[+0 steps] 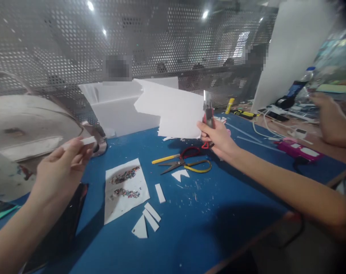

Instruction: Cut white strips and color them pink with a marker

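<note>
My left hand (62, 165) is raised at the left, its fingers pinched on a small white foam strip (84, 141). My right hand (217, 137) is stretched out over the blue table (218, 213); it grips a red utility knife (208, 114) with the blade up and also holds the edge of a large white sheet (175, 110). Below that hand lie yellow-handled scissors (190, 165) beside a red-handled pair (190, 152).
A white sheet with glitter piles (125, 188) and several cut white strips (151, 213) lie on the table. A white box (118, 106) stands before a perforated metal screen. Another person's hand (331, 118) is at the right, near a pink toy car (298, 149), cables and a bottle.
</note>
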A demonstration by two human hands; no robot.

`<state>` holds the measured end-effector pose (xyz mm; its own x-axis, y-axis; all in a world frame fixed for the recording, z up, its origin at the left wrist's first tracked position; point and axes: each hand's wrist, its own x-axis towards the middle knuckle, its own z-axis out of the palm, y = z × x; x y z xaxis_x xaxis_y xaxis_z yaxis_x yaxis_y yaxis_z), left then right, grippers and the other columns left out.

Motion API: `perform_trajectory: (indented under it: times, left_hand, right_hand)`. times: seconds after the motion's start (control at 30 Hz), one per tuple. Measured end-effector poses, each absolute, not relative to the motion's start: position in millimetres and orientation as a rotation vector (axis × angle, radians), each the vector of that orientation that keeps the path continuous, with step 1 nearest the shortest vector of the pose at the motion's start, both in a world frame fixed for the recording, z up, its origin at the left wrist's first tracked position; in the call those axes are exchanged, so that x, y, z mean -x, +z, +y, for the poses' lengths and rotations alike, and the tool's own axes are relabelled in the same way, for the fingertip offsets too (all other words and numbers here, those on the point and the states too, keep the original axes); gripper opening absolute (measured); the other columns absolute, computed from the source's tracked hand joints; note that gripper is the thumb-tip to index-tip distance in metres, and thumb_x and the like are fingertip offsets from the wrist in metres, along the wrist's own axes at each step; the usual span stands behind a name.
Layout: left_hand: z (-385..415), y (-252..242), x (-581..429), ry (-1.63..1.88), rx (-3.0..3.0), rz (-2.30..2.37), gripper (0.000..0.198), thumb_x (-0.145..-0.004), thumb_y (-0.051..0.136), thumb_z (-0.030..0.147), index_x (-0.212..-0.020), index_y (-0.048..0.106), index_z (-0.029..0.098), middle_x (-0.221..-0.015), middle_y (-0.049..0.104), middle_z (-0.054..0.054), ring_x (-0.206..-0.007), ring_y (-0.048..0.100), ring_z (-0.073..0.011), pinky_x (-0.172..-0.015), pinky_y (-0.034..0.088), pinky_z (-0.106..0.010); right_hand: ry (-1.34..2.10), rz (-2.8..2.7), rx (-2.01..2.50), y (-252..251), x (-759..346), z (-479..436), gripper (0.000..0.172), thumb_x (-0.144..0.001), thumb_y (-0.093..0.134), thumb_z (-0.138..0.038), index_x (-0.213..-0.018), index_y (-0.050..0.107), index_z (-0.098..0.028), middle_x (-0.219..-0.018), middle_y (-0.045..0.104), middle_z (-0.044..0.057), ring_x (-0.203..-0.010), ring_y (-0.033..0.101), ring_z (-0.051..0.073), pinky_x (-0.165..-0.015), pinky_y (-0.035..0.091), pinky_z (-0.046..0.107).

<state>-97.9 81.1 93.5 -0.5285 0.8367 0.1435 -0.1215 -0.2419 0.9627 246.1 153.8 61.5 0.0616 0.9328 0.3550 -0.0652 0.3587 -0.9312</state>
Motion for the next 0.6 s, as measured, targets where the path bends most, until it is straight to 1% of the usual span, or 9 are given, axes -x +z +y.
perform_trajectory:
  times: [0.07, 0.13, 0.2, 0.23, 0.27, 0.33, 0.47, 0.6]
  left_hand:
    - [74.3, 94.5, 99.8, 1.804, -0.893, 1.352, 0.022, -0.089, 0.06, 0.029, -0.104, 0.058, 0.013, -0.102, 0.061, -0.004, -0.088, 0.061, -0.0144, -0.075, 0.054, -0.032]
    - [69.6, 89.8, 94.4, 1.728, -0.883, 1.336, 0.023, -0.089, 0.059, 0.029, -0.106, 0.058, 0.014, -0.103, 0.061, -0.004, -0.088, 0.061, -0.0144, -0.075, 0.054, -0.032]
    - [66.8, 81.5, 86.7, 1.65, -0.864, 1.304, 0.024, -0.089, 0.059, 0.03, -0.107, 0.058, 0.014, -0.105, 0.061, -0.005, -0.088, 0.061, -0.0146, -0.075, 0.054, -0.033]
    - [65.6, 76.8, 83.5, 1.614, -0.852, 1.289, 0.024, -0.09, 0.059, 0.03, -0.108, 0.058, 0.014, -0.106, 0.061, -0.005, -0.089, 0.061, -0.0147, -0.076, 0.054, -0.033]
    - [64.2, 71.8, 81.2, 1.582, -0.839, 1.277, 0.025, -0.09, 0.059, 0.031, -0.109, 0.057, 0.014, -0.107, 0.06, -0.005, -0.089, 0.061, -0.0149, -0.076, 0.054, -0.033]
    - [59.6, 62.1, 79.9, 1.531, -0.809, 1.262, 0.026, -0.09, 0.059, 0.031, -0.11, 0.057, 0.015, -0.107, 0.06, -0.005, -0.089, 0.061, -0.0148, -0.076, 0.054, -0.033]
    - [41.4, 46.4, 86.0, 1.441, -0.764, 1.245, 0.023, -0.09, 0.058, 0.03, -0.108, 0.057, 0.016, -0.101, 0.06, -0.004, -0.081, 0.06, -0.0118, -0.069, 0.054, -0.028]
    - [19.0, 39.1, 93.3, 1.394, -0.733, 1.261, 0.02, -0.09, 0.059, 0.027, -0.105, 0.058, 0.015, -0.09, 0.059, -0.001, -0.069, 0.057, -0.0083, -0.06, 0.051, -0.022]
  right_hand:
    - [0.869, -1.324, 0.943, 60.4, -241.5, 174.5, 0.029, -0.078, 0.074, -0.035, -0.085, 0.05, -0.021, -0.072, 0.044, -0.003, -0.054, 0.041, 0.008, -0.041, 0.03, 0.019]
    - [0.796, -1.381, 1.001, 59.1, -228.8, 202.0, 0.021, -0.085, 0.068, -0.032, -0.094, 0.055, -0.018, -0.076, 0.052, -0.001, -0.059, 0.049, 0.009, -0.047, 0.041, 0.02]
    - [0.733, -1.44, 1.071, 57.8, -211.8, 234.1, 0.022, -0.092, 0.059, -0.03, -0.107, 0.057, -0.014, -0.095, 0.06, 0.004, -0.075, 0.059, 0.013, -0.063, 0.052, 0.027]
    - [0.714, -1.471, 1.109, 57.2, -203.2, 250.5, 0.025, -0.094, 0.056, -0.031, -0.112, 0.057, -0.014, -0.105, 0.061, 0.007, -0.085, 0.062, 0.016, -0.072, 0.055, 0.033]
    - [0.696, -1.497, 1.148, 56.3, -195.1, 266.3, 0.028, -0.094, 0.056, -0.031, -0.116, 0.057, -0.014, -0.112, 0.06, 0.008, -0.093, 0.062, 0.019, -0.078, 0.055, 0.037]
    - [0.666, -1.549, 1.221, 53.9, -181.6, 294.1, 0.03, -0.094, 0.057, -0.031, -0.119, 0.056, -0.014, -0.117, 0.059, 0.009, -0.099, 0.061, 0.021, -0.083, 0.054, 0.041]
    - [0.614, -1.61, 1.344, 46.3, -165.7, 329.8, 0.032, -0.094, 0.057, -0.031, -0.121, 0.055, -0.014, -0.119, 0.058, 0.01, -0.101, 0.061, 0.022, -0.085, 0.053, 0.042]
    - [0.593, -1.627, 1.441, 38.9, -157.7, 344.9, 0.032, -0.094, 0.056, -0.031, -0.121, 0.055, -0.015, -0.12, 0.058, 0.01, -0.101, 0.061, 0.022, -0.085, 0.053, 0.042]
